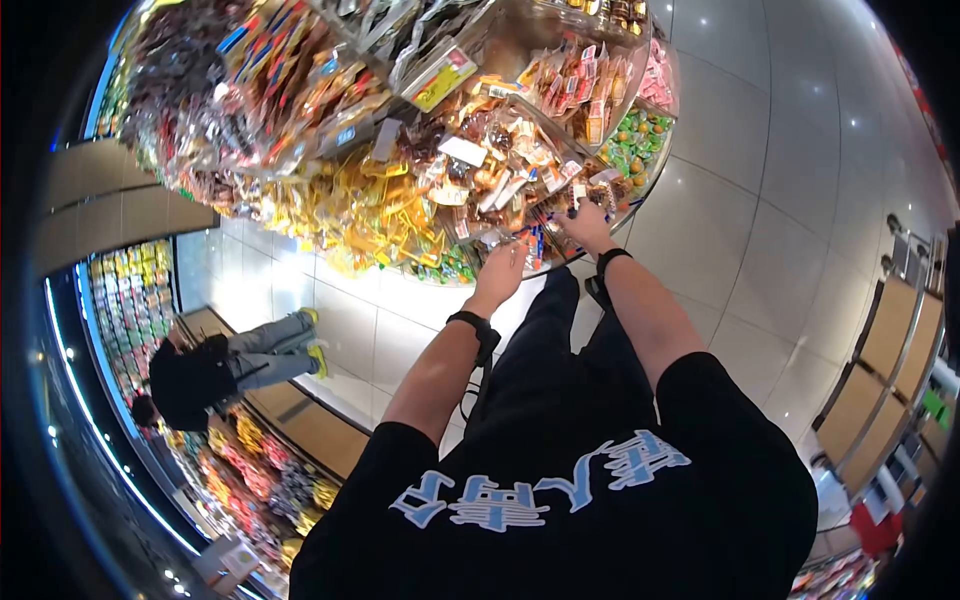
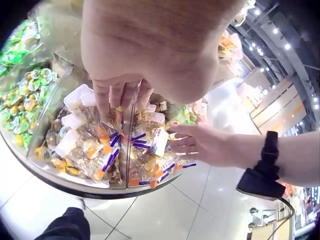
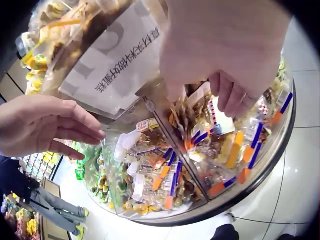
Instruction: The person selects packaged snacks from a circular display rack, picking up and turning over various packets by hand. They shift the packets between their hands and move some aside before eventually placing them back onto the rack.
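Observation:
My left hand (image 1: 503,270) is over the near edge of a round display bin, beside clear snack packets (image 3: 155,170) with blue and orange edges. In the right wrist view, the left hand's fingers (image 3: 75,125) are apart and gently bent, with nothing between them. My right hand (image 1: 590,228) reaches down into the neighbouring compartment. Its bent fingers (image 3: 232,97) are at a clear packet with a white label (image 3: 220,116), the thumb apart from them. A clear upright divider (image 2: 131,145) stands between the two groups of packets.
Behind the packets leans a white printed sign (image 3: 117,62). Green-wrapped sweets (image 2: 25,102) fill a side compartment, and yellow packets (image 1: 370,215) lie farther along. The bin has a dark curved rim (image 3: 235,205). A person (image 1: 200,375) stands by shelves at the left.

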Available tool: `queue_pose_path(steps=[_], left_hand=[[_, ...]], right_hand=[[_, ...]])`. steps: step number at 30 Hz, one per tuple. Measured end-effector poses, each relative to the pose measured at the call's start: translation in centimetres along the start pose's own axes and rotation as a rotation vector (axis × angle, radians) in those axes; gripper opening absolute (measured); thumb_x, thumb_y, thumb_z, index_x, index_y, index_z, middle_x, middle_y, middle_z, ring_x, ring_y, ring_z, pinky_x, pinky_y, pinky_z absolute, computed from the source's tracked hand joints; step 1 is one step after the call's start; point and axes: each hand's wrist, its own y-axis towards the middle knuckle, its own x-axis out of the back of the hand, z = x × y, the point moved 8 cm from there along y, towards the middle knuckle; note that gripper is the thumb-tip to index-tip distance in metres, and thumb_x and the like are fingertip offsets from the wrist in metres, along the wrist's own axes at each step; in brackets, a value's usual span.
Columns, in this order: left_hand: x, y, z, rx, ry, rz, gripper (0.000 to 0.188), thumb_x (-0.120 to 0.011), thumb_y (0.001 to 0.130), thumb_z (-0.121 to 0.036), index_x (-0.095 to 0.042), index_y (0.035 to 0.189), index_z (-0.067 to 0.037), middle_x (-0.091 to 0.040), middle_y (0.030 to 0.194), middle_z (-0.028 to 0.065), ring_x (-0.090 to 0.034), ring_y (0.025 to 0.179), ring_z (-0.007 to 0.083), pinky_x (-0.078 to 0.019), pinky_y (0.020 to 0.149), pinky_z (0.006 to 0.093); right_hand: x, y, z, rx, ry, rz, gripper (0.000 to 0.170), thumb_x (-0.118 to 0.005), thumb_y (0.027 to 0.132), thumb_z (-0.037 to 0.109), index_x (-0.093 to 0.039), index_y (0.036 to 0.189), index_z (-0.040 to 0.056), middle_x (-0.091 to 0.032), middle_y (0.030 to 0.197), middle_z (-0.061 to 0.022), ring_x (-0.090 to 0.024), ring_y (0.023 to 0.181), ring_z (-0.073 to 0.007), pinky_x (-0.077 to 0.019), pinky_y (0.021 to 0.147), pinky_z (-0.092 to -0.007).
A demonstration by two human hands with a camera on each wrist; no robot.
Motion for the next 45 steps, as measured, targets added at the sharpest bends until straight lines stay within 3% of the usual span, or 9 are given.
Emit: queue_pose_path(steps=[5,8,14,20,22,25,29,35,45], left_hand=[[0.8,1.1,3.3,-0.071,0.054,0.077,0.044,-0.051,0.097,-0.033,-0.060,0.109,0.008,-0.061,0.110,0.0295,-0.057,0.107,0.0434,-0.0448,0.094,0.0459],[0.5,1.2,4.8,-0.096,0.011,0.094,0.039,-0.053,0.097,-0.030,-0.060,0.107,0.007,-0.061,0.109,0.0288,-0.057,0.105,0.0435,-0.0452,0.093,0.0452],[-0.7,0.0,6.7,-0.099,0.055,0.145,0.033,-0.053,0.096,-0.026,-0.061,0.110,0.003,-0.061,0.113,0.0237,-0.057,0.109,0.0391,-0.0438,0.096,0.0419],[-0.7,-0.9,7.2,-0.135,0.049,0.174,0.028,-0.054,0.096,-0.022,-0.061,0.109,0.001,-0.062,0.110,0.0218,-0.059,0.106,0.0378,-0.0461,0.093,0.0406],[-0.8,-1.1,7.5,-0.123,0.060,0.176,0.027,-0.054,0.097,-0.022,-0.061,0.108,0.001,-0.063,0.109,0.0212,-0.060,0.104,0.0376,-0.0468,0.092,0.0402],[-1.1,-1.5,8.7,-0.052,0.061,0.201,0.026,-0.055,0.096,-0.022,-0.061,0.107,0.001,-0.063,0.108,0.0205,-0.060,0.103,0.0375,-0.0473,0.091,0.0406],[-1.3,-2.0,9.4,-0.055,0.075,0.191,0.025,-0.056,0.096,-0.022,-0.062,0.106,0.000,-0.063,0.106,0.0200,-0.060,0.102,0.0375,-0.0476,0.091,0.0408],[-1.7,-2.8,10.0,-0.217,0.060,0.089,0.022,-0.060,0.094,-0.020,-0.061,0.106,-0.002,-0.064,0.103,0.0190,-0.061,0.101,0.0364,-0.0487,0.089,0.0411],[-1.8,-4.1,10.8,-0.229,0.076,0.084,0.023,-0.063,0.091,-0.019,-0.062,0.107,-0.002,-0.065,0.103,0.0177,-0.064,0.096,0.0336,-0.0516,0.085,0.0400]], right_hand=[[-5.2,3.8,0.2,-0.137,0.059,-0.115,0.066,-0.072,0.077,0.040,-0.054,0.121,-0.0051,-0.053,0.124,-0.0278,-0.055,0.112,-0.0428,-0.0473,0.094,-0.0440],[-5.0,4.1,3.0,0.221,0.201,-0.380,0.054,-0.069,0.078,0.037,-0.059,0.117,0.0014,-0.057,0.122,-0.0226,-0.056,0.110,-0.0410,-0.0473,0.092,-0.0430],[-6.6,4.8,2.5,0.277,0.363,-0.424,0.030,-0.064,0.081,0.025,-0.067,0.104,0.0063,-0.067,0.105,-0.0168,-0.061,0.099,-0.0367,-0.0499,0.084,-0.0420],[-11.7,7.9,-0.4,0.359,0.591,-0.330,0.033,-0.066,0.082,0.026,-0.066,0.108,0.0064,-0.065,0.109,-0.0178,-0.061,0.100,-0.0366,-0.0503,0.084,-0.0430],[-8.0,5.0,2.5,0.433,0.373,-0.363,0.034,-0.066,0.082,0.026,-0.065,0.110,0.0066,-0.065,0.110,-0.0178,-0.060,0.101,-0.0369,-0.0505,0.084,-0.0432],[-9.7,6.6,0.0,0.284,0.514,-0.330,0.033,-0.064,0.083,0.024,-0.065,0.111,0.0075,-0.067,0.107,-0.0173,-0.061,0.101,-0.0367,-0.0514,0.083,-0.0430],[-9.1,7.3,0.1,0.397,0.313,-0.340,0.035,-0.064,0.083,0.029,-0.065,0.112,0.0100,-0.067,0.104,-0.0178,-0.063,0.099,-0.0375,-0.0522,0.083,-0.0430],[-13.4,10.8,-2.9,0.317,0.543,-0.240,0.034,-0.061,0.085,0.030,-0.065,0.113,0.0099,-0.067,0.110,-0.0155,-0.062,0.102,-0.0349,-0.0522,0.084,-0.0409],[-13.9,11.6,-3.1,0.261,0.472,-0.192,0.037,-0.060,0.086,0.033,-0.064,0.117,0.0117,-0.066,0.116,-0.0141,-0.062,0.105,-0.0329,-0.0519,0.087,-0.0389]])
